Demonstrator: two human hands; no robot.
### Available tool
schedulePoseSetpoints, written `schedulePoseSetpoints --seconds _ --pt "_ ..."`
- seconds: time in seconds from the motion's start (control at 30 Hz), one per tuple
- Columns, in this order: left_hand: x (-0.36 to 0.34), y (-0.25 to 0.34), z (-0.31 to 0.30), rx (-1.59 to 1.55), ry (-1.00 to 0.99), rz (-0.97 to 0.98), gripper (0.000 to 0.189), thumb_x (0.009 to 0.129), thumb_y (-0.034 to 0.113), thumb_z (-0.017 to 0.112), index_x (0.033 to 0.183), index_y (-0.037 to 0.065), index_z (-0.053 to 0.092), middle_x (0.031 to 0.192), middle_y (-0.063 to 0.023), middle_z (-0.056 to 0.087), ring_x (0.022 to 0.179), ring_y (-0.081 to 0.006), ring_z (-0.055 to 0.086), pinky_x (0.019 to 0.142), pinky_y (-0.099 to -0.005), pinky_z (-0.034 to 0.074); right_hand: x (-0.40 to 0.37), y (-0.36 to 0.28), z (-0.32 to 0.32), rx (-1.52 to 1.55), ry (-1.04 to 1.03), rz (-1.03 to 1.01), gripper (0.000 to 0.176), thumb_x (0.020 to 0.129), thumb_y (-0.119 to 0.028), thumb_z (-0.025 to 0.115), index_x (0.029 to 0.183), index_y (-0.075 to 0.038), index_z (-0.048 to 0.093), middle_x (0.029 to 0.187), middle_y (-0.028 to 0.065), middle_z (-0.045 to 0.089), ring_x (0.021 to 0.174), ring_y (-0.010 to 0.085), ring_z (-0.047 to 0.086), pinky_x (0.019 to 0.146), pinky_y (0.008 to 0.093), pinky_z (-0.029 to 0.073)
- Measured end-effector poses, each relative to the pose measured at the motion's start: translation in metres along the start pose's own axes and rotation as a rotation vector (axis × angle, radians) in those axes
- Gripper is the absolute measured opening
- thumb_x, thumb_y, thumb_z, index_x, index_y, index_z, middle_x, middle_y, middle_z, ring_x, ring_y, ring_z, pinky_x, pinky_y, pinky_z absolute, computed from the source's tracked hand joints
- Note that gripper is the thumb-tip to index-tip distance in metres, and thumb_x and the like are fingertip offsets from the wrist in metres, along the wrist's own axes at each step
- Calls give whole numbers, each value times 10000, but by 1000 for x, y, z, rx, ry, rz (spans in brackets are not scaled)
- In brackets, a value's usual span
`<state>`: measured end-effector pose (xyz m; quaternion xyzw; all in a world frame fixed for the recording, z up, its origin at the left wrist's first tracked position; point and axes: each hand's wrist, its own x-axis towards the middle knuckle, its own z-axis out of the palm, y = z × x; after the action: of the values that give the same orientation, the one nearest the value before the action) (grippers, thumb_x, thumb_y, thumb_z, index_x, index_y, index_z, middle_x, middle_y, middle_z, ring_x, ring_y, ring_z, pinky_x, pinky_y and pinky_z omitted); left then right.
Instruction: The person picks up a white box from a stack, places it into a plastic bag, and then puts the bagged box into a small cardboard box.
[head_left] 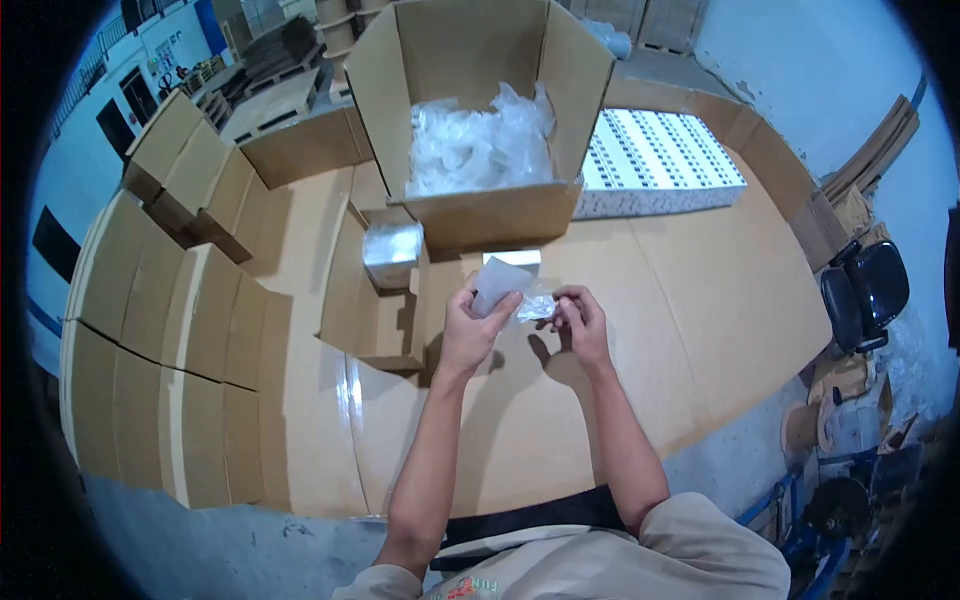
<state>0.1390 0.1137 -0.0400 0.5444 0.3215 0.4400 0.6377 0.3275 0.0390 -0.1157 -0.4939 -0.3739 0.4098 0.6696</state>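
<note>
My left hand (pixel 472 328) is closed on a whitish translucent plastic bag (pixel 498 282), which stands up from the fingers. Between my two hands is a small shiny silver packet (pixel 537 307), close against the lower end of the bag. The fingers of my right hand (pixel 585 322) pinch the packet's right side. Just behind the bag, a small white box (pixel 518 259) lies on the cardboard-covered table (pixel 640 330). To the left of my left hand stands a narrow open carton (pixel 400 340) with a stack of silver packets (pixel 393 248) at its far end.
A large open carton (pixel 500 215) full of clear plastic bags (pixel 475 145) stands at the back. Right of it lies a white block with rows of dark marks (pixel 660 150). Several folded cartons (pixel 150 330) line the left edge. A black chair (pixel 865 290) is at the right.
</note>
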Motion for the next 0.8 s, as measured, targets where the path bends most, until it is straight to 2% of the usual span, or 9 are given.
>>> schedulePoseSetpoints --seconds 0.03,0.13,0.3,0.37,0.47,0.57,0.67,0.77,0.8 --pt "-5 -15 -1 34 8 -48 322 899 130 820 1144 -2 659 1052 -49 717 928 -114 661 810 -282 547 0 -4 -1 115 -44 44 212 1034 -184 615 1181 -31 606 997 64 695 806 91 672 633 244 504" --pt "-3 -62 -9 191 -38 -4 353 872 144 846 1123 3 641 1032 -76 714 929 -124 667 806 -285 550 -6 -20 4 -54 -184 143 274 1052 -283 603 1136 -23 629 903 27 683 740 72 631 578 241 464" --pt "-2 -74 -16 61 7 -104 423 856 164 866 1143 17 592 967 -91 688 883 -111 641 749 -257 530 -6 -16 12 -219 -171 211 241 917 -94 797 1063 -9 626 799 11 664 640 53 590 512 218 436" --pt "-1 -74 -23 -45 41 -104 367 898 127 825 1146 23 575 921 -40 637 821 -76 602 698 -239 509 -4 -27 10 -266 -164 272 230 920 -112 797 1043 -5 633 760 9 658 604 55 582 500 222 433" --pt "1 -69 -23 -180 138 -5 302 964 68 741 1199 30 555 1057 -58 659 928 -91 632 828 -239 519 -1 -36 3 -315 -191 330 165 940 -120 775 977 -17 652 688 -9 627 535 51 535 468 233 390" --pt "2 -71 -26 -44 228 59 242 982 18 696 1189 30 570 992 -49 638 871 -63 612 743 -217 512 -2 -50 0 -411 -265 398 165 965 -154 752 909 -27 664 636 -21 597 494 46 497 446 239 355" --pt "0 -76 -27 -11 257 39 331 981 35 704 1271 24 545 1062 -64 648 964 -106 634 837 -235 537 -3 -46 -5 -441 -318 371 221 1002 -215 712 878 -37 670 622 -27 585 484 42 478 443 239 342" --pt "-2 -61 -2 -198 354 255 405 984 53 707 1336 7 513 1130 -74 656 1033 -140 644 911 -263 547 -6 -43 -2 -340 -256 294 262 1041 -260 661 882 -53 675 616 -36 576 484 38 466 444 237 337" --pt "-4 -62 -1 -254 274 164 417 987 63 706 1350 6 507 1152 -79 653 1046 -143 643 919 -269 548 -7 -42 0 -293 -219 268 273 1053 -272 643 886 -58 677 613 -40 572 484 37 463 444 236 335"
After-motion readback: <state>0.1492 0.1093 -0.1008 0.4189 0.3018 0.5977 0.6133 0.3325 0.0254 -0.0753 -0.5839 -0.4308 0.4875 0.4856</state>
